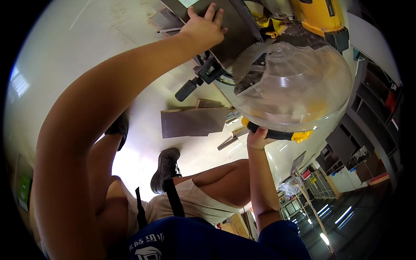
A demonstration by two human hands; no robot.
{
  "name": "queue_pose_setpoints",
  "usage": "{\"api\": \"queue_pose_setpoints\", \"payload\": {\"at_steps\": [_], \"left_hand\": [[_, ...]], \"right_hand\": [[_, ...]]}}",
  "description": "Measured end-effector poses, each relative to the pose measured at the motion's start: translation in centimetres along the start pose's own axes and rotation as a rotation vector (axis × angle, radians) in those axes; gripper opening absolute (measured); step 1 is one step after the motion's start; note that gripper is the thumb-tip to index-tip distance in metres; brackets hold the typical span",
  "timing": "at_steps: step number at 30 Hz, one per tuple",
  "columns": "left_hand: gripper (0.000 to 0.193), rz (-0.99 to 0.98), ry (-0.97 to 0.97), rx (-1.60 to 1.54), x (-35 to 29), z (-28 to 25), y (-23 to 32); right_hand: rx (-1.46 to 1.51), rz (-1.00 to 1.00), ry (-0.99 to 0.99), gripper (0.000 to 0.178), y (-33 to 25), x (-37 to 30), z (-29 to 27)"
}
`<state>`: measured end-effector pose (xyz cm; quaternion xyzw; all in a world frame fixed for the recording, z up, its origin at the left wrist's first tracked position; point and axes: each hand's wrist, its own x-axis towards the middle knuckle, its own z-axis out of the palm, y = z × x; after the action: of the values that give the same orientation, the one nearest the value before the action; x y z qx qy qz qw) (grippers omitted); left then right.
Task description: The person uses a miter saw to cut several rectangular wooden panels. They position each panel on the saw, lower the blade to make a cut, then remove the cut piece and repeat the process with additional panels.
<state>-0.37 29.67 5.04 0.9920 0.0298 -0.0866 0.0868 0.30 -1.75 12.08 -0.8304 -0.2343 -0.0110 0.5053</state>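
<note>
My left hand (203, 28) lies with its fingers spread on a dark flat board (239, 28) at the top of the view. Around the black and yellow handle (281, 135) of a mitre saw, my right hand (258, 139) is closed. A clear domed guard (303, 82) covers much of the saw, and the toothed round blade (243, 65) shows at its left, close to the board. Whether the blade touches the board I cannot tell. Beside the board sits a black clamp (209, 71) with a ribbed grip. The saw's yellow housing (318, 16) stands at upper right.
Dark board offcuts (193, 122) lie on the pale floor below the saw, near my shoe (166, 169). Dark shelving (376, 93) lines the right side. A green box (24, 191) is at the far left edge.
</note>
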Motion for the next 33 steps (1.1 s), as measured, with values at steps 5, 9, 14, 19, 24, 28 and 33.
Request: {"api": "queue_pose_setpoints", "payload": {"at_steps": [5, 9, 14, 19, 24, 28, 33], "left_hand": [[0.039, 0.023, 0.032, -0.020, -0.2, 0.0, -0.2], [0.041, 0.020, 0.014, 0.027, -0.5, -0.6, 0.2], [0.042, 0.035, 0.044, 0.044, -0.4, 0.3, 0.2], [0.042, 0.031, 0.039, 0.065, -0.5, 0.2, 0.3], [0.042, 0.049, 0.073, 0.059, -0.5, 0.9, 0.2], [0.043, 0.046, 0.103, 0.068, -0.7, 0.5, 0.3], [0.043, 0.045, 0.183, 0.095, -0.7, 2.2, 0.2]], "right_hand": [[-0.023, -0.005, -0.048, 0.068, -0.4, 0.3, 0.0], [-0.054, -0.018, -0.055, 0.068, -0.2, 0.7, -0.1], [0.033, -0.027, -0.130, 0.067, 0.6, 0.2, -0.8], [-0.037, 0.081, -0.163, 0.058, 3.0, -1.4, -3.0], [-0.079, 0.189, -0.221, 0.061, 3.6, -2.1, -4.1], [-0.133, 0.274, -0.259, 0.068, 5.0, -3.1, -5.1], [-0.038, 0.299, -0.266, 0.067, 4.9, -2.8, -5.0]]}}
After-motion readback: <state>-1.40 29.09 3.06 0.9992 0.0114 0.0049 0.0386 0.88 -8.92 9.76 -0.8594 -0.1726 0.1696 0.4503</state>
